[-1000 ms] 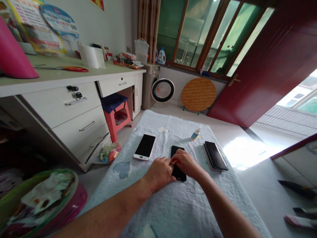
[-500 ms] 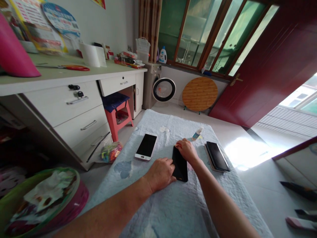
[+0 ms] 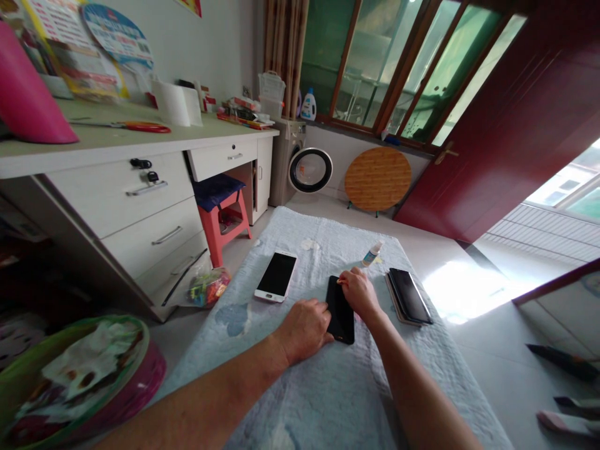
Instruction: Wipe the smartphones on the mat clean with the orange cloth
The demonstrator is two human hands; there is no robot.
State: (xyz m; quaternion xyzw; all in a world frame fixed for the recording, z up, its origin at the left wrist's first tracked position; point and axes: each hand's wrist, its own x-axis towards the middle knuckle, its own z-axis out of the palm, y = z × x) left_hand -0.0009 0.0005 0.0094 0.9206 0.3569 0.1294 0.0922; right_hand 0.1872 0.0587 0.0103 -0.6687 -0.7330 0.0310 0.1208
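Note:
A black smartphone lies flat on the light blue quilted cloth. My left hand grips its left edge, fingers bent and thumb near the bottom corner. Over the phone's upper right part, my right hand pinches a small orange-coloured piece against the screen; its kind is too small to make out. A white phone with a dark screen lies to the left. On the right rests a dark phone on top of a case or second flat item. Beyond my right hand is a small spray bottle.
At the left stands a white desk with a paper roll and red-handled scissors. A red stool is beside it. A full waste bin sits at the lower left. Behind are an open-doored washing machine and a round wooden tabletop.
My right hand has slid slightly right and down from the phone's top edge, and the orange-coloured piece shows more clearly. My left hand and the phone have stayed in place.

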